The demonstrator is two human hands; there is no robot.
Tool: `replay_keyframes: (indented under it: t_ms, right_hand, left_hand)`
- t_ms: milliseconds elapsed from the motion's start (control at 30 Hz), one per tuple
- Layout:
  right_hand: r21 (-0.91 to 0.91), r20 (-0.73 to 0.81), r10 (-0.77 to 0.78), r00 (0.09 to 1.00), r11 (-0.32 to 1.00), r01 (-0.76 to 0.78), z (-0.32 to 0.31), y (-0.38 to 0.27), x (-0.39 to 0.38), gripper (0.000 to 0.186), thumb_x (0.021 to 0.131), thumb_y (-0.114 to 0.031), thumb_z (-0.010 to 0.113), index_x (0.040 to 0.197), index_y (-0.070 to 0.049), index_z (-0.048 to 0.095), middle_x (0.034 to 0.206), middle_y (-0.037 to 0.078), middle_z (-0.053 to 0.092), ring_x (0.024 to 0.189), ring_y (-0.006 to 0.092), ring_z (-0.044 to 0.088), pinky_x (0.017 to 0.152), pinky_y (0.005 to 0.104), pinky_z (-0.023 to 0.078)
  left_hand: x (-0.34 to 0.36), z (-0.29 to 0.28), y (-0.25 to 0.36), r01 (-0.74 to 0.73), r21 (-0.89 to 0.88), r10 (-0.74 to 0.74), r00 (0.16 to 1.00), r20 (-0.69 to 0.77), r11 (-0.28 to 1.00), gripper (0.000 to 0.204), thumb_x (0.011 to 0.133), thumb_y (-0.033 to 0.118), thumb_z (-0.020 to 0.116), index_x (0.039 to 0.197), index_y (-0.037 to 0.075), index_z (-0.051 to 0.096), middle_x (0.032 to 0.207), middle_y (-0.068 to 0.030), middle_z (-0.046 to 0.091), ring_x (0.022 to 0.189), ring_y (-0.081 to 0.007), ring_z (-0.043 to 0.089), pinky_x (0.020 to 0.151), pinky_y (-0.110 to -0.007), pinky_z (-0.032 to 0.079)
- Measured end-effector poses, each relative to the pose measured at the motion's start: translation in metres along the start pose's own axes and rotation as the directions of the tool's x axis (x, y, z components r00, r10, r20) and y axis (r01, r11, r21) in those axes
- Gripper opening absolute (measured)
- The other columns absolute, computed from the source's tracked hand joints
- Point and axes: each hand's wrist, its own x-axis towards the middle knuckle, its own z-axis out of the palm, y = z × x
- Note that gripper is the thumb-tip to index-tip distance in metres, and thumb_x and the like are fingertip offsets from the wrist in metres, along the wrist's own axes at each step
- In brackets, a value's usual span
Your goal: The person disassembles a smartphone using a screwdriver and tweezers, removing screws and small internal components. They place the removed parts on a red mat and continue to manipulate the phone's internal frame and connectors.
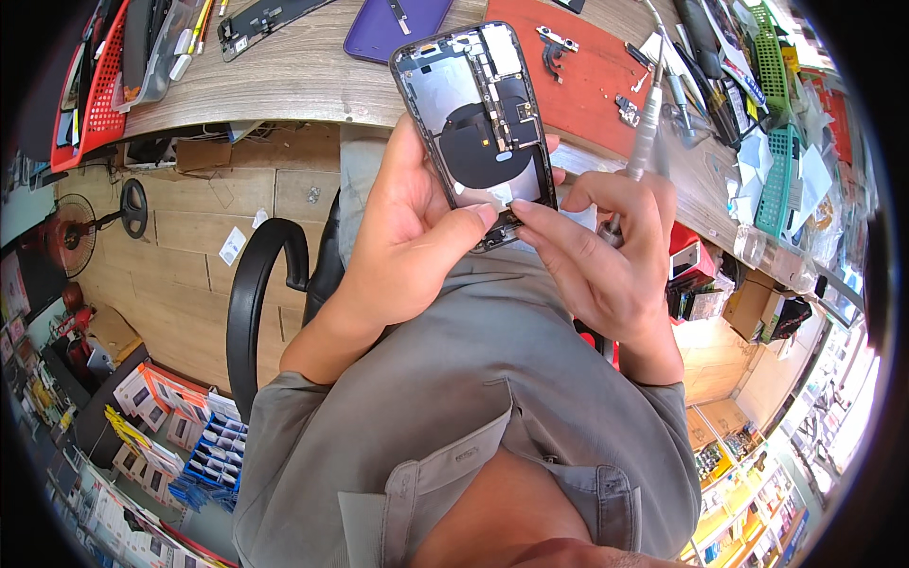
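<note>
An opened phone housing (488,166) with its inner parts exposed is held up at the desk's near edge. My left hand (402,251) is closed round its left side, with the thumb pressed on the lower end. My right hand (611,260) grips a slim silver screwdriver (648,128) between its fingers, shaft pointing up and away from the phone. The right fingertips touch the phone's lower end near the left thumb. Whether they pinch a small part there is too small to tell.
An orange-red mat (530,109) bears a small camera module (559,43) and other loose parts. Beyond the phone lies a purple tray (365,33). Red basket (102,114) at left, green baskets (778,180) and tools at right. A black chair armrest (248,303) stands by my left arm.
</note>
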Motion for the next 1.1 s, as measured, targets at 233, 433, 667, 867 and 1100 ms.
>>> replay_keyframes:
  t_ms: [233,433,667,867,1100]
  right_hand:
    - [0.025,-0.009,0.025,1.000,0.999,-0.025,0.0018,-0.0031,0.0036,0.035,0.077,-0.007,0.095,0.110,-0.013,0.086,0.108,0.003,0.065,0.097,0.0238,0.054,0.076,0.0363,0.042]
    - [0.078,0.032,0.048,0.998,0.996,-0.050,0.0010,-0.0039,0.0037,0.031,0.076,-0.003,0.090,0.105,-0.006,0.080,0.116,0.006,0.065,0.104,0.0293,0.055,0.085,0.0400,0.048]
    - [0.110,0.055,0.040,0.998,0.993,-0.046,-0.0007,-0.0026,0.0066,0.031,0.076,-0.001,0.089,0.105,-0.004,0.078,0.118,0.008,0.065,0.104,0.0310,0.056,0.088,0.0406,0.049]
    - [0.119,0.057,0.022,0.998,0.992,-0.029,0.0003,-0.0003,0.0042,0.033,0.076,0.000,0.089,0.106,-0.004,0.077,0.120,0.009,0.066,0.104,0.0308,0.056,0.089,0.0408,0.048]
    - [0.122,0.035,-0.006,0.999,0.992,0.001,0.0030,0.0033,0.0006,0.037,0.075,-0.001,0.089,0.110,-0.006,0.078,0.121,0.007,0.066,0.101,0.0293,0.055,0.087,0.0397,0.048]
  left_hand:
    - [-0.0038,0.0026,0.0015,0.043,0.085,-0.045,0.999,0.022,0.995,0.080,0.096,-0.019,0.048,0.170,0.000,0.025,0.160,-0.0184,0.055,0.151,-0.0275,0.057,0.125,-0.044,0.048]
    - [-0.0054,0.0018,0.0005,0.051,0.106,-0.056,0.997,0.047,0.993,0.083,0.096,-0.019,0.050,0.172,0.001,0.023,0.162,-0.0170,0.052,0.154,-0.0261,0.053,0.127,-0.043,0.045]
    - [-0.0068,-0.0024,-0.0028,0.027,0.144,-0.038,0.997,0.073,0.989,0.084,0.097,-0.019,0.051,0.173,0.001,0.021,0.163,-0.0161,0.052,0.155,-0.0248,0.052,0.125,-0.042,0.044]
    - [-0.0067,-0.0009,-0.0037,0.058,0.133,-0.066,0.996,0.052,0.989,0.085,0.096,-0.020,0.050,0.174,0.002,0.021,0.164,-0.0153,0.049,0.154,-0.0240,0.051,0.125,-0.042,0.045]
    - [-0.0052,0.0017,0.0014,0.086,0.123,-0.091,0.995,0.038,0.989,0.086,0.095,-0.020,0.049,0.174,0.003,0.021,0.164,-0.0149,0.049,0.154,-0.0234,0.051,0.125,-0.042,0.044]
